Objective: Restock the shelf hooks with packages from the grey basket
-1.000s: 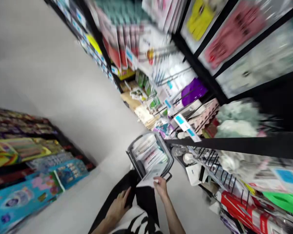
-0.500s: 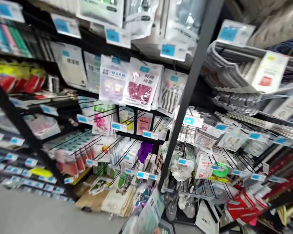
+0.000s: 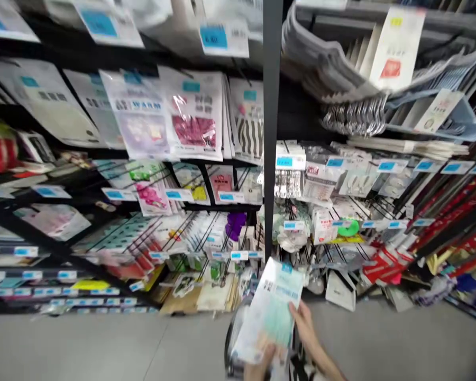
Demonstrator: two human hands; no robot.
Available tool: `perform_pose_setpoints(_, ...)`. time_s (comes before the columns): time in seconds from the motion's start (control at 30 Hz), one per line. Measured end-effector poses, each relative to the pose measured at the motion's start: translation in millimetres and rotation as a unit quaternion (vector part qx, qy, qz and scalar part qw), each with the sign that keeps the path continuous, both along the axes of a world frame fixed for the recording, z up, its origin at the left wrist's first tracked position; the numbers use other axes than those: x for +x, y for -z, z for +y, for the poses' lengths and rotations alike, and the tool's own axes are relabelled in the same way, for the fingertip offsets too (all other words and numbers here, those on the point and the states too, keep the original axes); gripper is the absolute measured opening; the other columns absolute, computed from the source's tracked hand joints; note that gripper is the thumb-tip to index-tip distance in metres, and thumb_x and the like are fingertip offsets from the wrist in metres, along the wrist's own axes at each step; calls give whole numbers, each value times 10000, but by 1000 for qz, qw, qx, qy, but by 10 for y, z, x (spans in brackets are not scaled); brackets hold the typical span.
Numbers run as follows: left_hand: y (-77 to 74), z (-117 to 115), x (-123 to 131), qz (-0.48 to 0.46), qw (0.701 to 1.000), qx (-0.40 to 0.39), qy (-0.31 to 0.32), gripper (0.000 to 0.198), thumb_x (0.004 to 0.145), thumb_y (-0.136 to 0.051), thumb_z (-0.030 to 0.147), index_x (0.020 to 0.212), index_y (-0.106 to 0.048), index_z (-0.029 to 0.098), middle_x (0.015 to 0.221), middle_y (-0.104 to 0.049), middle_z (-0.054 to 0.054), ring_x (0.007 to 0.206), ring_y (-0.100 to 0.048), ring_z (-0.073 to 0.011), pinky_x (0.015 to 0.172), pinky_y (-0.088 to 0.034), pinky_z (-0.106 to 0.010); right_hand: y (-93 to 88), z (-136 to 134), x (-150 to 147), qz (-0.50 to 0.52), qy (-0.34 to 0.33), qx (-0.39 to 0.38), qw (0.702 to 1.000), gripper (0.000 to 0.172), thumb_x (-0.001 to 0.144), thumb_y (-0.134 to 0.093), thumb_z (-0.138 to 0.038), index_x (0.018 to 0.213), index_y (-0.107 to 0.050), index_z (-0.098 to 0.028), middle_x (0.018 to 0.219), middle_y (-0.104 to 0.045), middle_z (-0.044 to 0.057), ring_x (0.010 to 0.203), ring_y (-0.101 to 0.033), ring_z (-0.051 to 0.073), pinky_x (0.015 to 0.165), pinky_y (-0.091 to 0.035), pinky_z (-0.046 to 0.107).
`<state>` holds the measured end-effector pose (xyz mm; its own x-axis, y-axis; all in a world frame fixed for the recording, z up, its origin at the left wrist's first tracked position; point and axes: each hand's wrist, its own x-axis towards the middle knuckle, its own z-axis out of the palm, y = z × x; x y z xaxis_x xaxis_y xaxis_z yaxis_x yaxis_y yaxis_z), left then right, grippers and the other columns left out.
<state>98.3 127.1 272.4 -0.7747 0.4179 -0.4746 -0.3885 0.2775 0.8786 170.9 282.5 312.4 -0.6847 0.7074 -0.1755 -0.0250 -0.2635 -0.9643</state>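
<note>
A flat packet (image 3: 280,304), white with a mint-green picture, is tilted up in front of me at the lower middle of the head view. My right hand (image 3: 303,323) grips its right edge, thumb lying on the front. At the bottom edge, my left hand (image 3: 262,360) holds the packet too; its fingers are blurred and partly hidden. Below and behind the packet, the dark rim of a basket or cart (image 3: 229,341) shows, its contents mostly covered.
Black shelving with a dark upright post (image 3: 272,132) fills the view. Packaged goods (image 3: 194,116) hang on hooks to the left. Hangers (image 3: 353,114) and a white flower decoration (image 3: 293,233) are at the right. Grey floor (image 3: 143,344) runs along the front.
The view has levelled and swung to the right. The packet, low over the basket before, is now higher and turned more to me. Both hands have come into view on it.
</note>
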Motion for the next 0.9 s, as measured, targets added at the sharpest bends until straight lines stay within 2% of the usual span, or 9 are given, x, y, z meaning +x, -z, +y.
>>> perform_pose_setpoints(0.07, -24, -102, 324, -31, 998, 54, -14, 678, 619, -908, 519, 1176, -732, 176, 1293, -700, -176, 1346, -542, -391, 1164, -415, -502, -99, 64, -63, 16, -4, 27, 1000, 513, 712, -809, -630, 1012, -797, -214, 1031, -792, 97, 963, -727, 344, 938, -561, 483)
perform_pose_setpoints(0.17, -108, -152, 554, -86, 985, 148, -15, 702, 654, -895, 499, 1225, -691, 145, 1322, -689, -185, 1271, -620, -362, 1126, -461, -487, -61, 147, -126, 20, -9, 55, 998, 511, 757, -789, -606, 1035, -772, -177, 1046, -789, 97, 939, -720, 294, 909, -562, 418)
perform_pose_setpoints(0.27, -155, -143, 546, -126, 978, 165, -15, 710, 656, -912, 455, 1240, -680, 123, 1300, -696, -206, 1198, -668, -361, 1048, -528, -501, 11, 154, -117, 27, -18, 50, 998, 462, 827, -747, -568, 1079, -753, -180, 1063, -785, 80, 953, -717, 267, 872, -565, 358)
perform_pose_setpoints(0.43, -148, -145, 487, -151, 972, 174, -37, 701, 625, -947, 399, 1220, -689, 129, 1225, -730, -210, 1088, -722, -361, 934, -600, -483, 14, 105, -89, 42, -3, 49, 998, 440, 899, -673, -565, 1109, -747, -186, 1065, -783, 56, 897, -719, 244, 829, -571, 327)
perform_pose_setpoints(0.67, -121, -117, 524, -140, 973, 175, -50, 751, 617, -937, 451, 1239, -686, 113, 1199, -741, -211, 1104, -713, -365, 911, -607, -450, 31, 100, -106, 39, 7, 22, 999, 481, 863, -704, -597, 1102, -744, -182, 1059, -787, 68, 905, -726, 265, 830, -591, 365)
perform_pose_setpoints(0.9, -126, -147, 464, -112, 974, 192, -48, 727, 602, -925, 512, 1180, -730, 116, 1196, -739, -216, 1110, -699, -382, 913, -590, -456, 44, 63, -117, 38, -21, 23, 999, 501, 764, -834, -514, 1126, -725, -184, 1155, -768, 117, 1044, -718, 312, 955, -566, 446)
